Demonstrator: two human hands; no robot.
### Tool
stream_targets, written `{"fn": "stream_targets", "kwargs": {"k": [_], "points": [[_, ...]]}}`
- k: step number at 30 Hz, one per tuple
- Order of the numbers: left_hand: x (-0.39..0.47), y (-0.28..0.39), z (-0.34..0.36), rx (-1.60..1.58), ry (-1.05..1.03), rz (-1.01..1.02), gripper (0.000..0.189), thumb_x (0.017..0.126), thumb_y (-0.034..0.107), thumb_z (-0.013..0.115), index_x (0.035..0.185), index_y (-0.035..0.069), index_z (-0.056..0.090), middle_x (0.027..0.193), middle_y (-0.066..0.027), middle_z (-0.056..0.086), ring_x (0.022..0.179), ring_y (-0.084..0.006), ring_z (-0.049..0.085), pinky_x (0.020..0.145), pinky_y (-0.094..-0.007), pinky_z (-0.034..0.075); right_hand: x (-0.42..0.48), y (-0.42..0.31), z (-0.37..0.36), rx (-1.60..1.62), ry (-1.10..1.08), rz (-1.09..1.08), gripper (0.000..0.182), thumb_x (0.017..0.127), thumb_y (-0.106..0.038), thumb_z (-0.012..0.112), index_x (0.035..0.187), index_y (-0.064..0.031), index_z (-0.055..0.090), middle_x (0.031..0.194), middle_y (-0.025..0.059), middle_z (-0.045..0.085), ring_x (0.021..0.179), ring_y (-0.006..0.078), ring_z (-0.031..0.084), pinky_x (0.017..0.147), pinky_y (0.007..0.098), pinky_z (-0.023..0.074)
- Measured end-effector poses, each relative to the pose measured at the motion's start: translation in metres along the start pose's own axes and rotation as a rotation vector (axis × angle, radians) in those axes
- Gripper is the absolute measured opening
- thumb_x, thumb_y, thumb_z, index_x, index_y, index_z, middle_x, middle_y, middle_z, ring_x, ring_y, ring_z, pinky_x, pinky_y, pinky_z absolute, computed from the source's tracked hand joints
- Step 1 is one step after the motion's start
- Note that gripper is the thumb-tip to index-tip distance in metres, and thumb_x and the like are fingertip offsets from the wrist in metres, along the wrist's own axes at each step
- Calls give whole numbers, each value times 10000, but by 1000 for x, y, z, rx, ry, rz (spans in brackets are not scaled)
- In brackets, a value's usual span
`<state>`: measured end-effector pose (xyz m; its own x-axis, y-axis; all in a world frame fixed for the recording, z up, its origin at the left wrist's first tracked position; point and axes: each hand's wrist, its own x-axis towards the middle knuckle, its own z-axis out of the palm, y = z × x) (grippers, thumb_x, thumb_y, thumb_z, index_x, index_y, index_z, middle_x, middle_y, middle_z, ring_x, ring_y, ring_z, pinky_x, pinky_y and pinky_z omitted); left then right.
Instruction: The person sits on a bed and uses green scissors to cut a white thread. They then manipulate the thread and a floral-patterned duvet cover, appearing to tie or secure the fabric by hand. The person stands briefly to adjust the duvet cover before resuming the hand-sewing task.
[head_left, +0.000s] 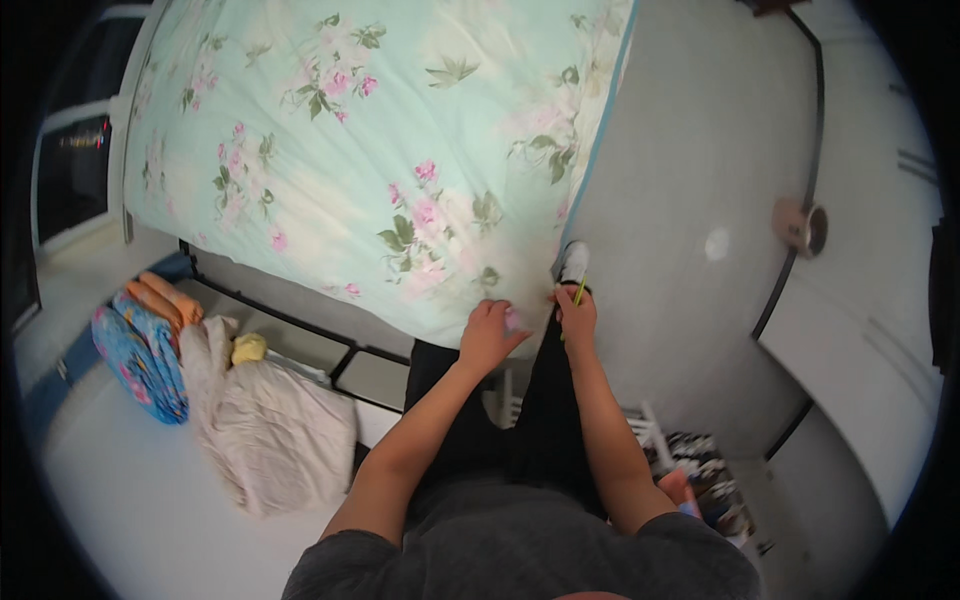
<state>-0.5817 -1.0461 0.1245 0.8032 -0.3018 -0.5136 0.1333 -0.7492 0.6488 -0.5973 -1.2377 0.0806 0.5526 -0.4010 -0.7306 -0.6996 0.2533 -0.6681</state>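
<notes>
A pale green floral bed sheet (360, 150) with a blue edge covers the mattress before me. At its near right corner, my left hand (491, 334) is on the fabric, with the thumb apart from the fingers and a small pink patch beside them; whether it grips anything is unclear. Just to the right, my right hand (576, 311) is closed around a thin yellow-green stick-like object (580, 289), its fingertips at the sheet's edge. What exactly the stick is cannot be told.
At the lower left, a crumpled beige quilt (277, 427), a blue patterned bundle (142, 360), orange rolled cloth (169, 300) and a yellow cloth (249, 349) lie on a white surface. A rack of shoes (705, 472) stands at the lower right. A round container (801, 227) is by the right wall.
</notes>
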Motion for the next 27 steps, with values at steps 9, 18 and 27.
{"fn": "stream_targets", "kwargs": {"k": [9,18,27], "points": [[34,32,74,298,441,-418,468,742,120,770,1163,58,574,1144,-144,574,1035,-389,565,960,-533,432,211,-173,74,-29,-50,-316,461,910,-351,762,1100,51,640,876,88,665,603,135,598,572,310,504],[-40,58,32,-224,696,-485,243,788,-14,598,1020,47,637,964,-195,655,954,-402,617,815,-504,490,283,-263,79,255,-715,174,435,949,-218,679,1289,43,607,1256,139,682,1068,307,680,934,408,560],[-2,76,56,-175,639,-242,351,772,1,579,1109,82,627,1039,-144,664,1053,-374,605,892,-478,500,361,-330,0,-194,-207,-304,386,895,-229,787,1130,45,650,952,122,692,765,247,666,665,382,529]]}}
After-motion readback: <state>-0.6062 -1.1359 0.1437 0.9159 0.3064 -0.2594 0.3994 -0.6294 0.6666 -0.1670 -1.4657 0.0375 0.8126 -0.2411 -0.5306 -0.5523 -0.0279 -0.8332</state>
